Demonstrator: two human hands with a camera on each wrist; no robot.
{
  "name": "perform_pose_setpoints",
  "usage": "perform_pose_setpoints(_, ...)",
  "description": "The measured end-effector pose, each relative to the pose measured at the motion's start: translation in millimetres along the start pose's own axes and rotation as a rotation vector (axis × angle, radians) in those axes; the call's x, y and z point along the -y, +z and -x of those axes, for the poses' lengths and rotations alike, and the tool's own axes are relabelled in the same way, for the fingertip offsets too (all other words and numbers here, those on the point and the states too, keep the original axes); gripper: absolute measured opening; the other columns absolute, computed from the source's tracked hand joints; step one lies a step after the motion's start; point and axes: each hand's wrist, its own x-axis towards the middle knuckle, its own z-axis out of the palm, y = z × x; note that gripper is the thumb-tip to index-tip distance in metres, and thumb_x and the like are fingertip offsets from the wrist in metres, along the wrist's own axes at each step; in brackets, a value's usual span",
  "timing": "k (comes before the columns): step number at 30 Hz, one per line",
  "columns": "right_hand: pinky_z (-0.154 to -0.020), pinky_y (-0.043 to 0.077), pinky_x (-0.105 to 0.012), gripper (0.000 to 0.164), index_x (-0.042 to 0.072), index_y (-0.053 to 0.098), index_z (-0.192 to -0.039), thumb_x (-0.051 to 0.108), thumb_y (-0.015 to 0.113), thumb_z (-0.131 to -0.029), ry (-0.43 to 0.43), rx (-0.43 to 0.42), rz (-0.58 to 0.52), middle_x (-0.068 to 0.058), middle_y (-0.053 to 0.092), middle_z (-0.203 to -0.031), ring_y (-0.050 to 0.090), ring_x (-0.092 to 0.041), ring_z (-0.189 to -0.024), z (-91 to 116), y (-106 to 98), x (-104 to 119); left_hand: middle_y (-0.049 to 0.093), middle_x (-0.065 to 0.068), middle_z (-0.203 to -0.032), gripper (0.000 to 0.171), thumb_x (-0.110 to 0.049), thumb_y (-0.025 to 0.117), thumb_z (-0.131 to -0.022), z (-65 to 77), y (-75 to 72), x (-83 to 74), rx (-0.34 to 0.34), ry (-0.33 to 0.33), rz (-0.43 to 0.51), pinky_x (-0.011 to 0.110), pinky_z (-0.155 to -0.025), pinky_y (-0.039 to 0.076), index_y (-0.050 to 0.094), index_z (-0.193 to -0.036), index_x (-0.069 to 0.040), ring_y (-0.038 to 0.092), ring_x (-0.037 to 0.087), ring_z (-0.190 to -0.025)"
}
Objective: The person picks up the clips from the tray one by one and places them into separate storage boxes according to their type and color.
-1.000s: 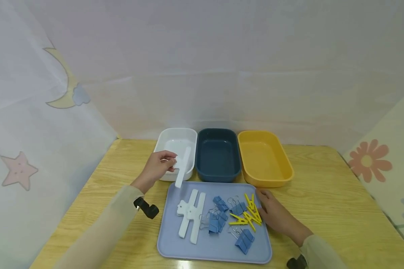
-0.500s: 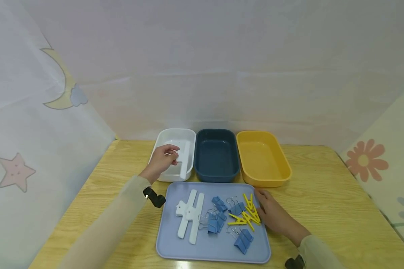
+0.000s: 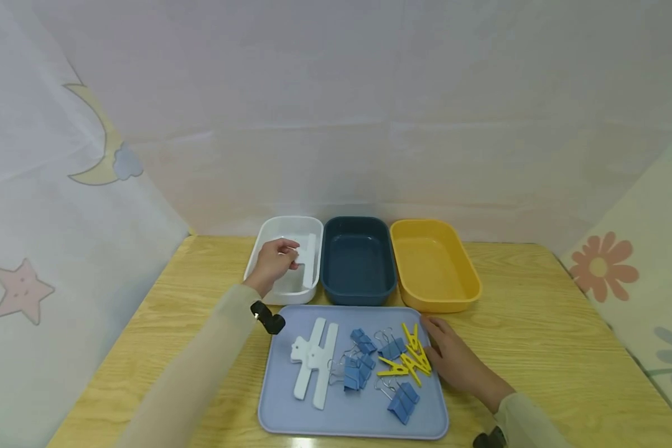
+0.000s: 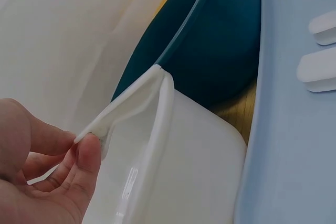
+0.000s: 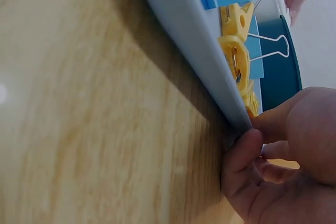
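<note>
My left hand (image 3: 272, 262) pinches a white sealing clip (image 3: 310, 264) by its short grip tab, thumb against fingers. The clip's long bar is within the outline of the white bin (image 3: 257, 258), close to its right side; in the left wrist view the clip (image 4: 126, 103) shows near the bin's rim. With thumb and fingers, my right hand (image 3: 456, 359) holds the right edge of the pale blue tray (image 3: 364, 420). On this tray lie two overlapping white sealing clips (image 3: 323, 373), several blue binder clips (image 3: 404, 403) and several yellow clothespins (image 3: 411, 364).
A dark blue bin (image 3: 360, 297) and a yellow bin (image 3: 437, 305) stand in a row right of the white one, behind the tray. All rest on a wooden table (image 3: 537, 348) against a light fabric backdrop (image 3: 336, 124).
My left hand has carried the white sealing clip away from the tray's back edge and lowered it into the white bin's area. The right hand stays at the tray's edge.
</note>
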Motion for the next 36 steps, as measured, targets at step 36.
perform_pose_setpoints(36,-0.116,0.022,-0.058,0.061,0.007,0.022,-0.153,0.008,0.049,-0.098,0.007,0.059,-0.110,-0.018,0.021,-0.160,0.020,-0.039,-0.147,-1,0,-7,0.061,0.012,-0.097,0.029,-0.007,0.053,-0.094,-25.1,16.2,23.2,0.080,-0.016,-0.147,0.027,-0.072,0.052,0.061,-0.122,-0.003,0.066,0.016,-0.073)
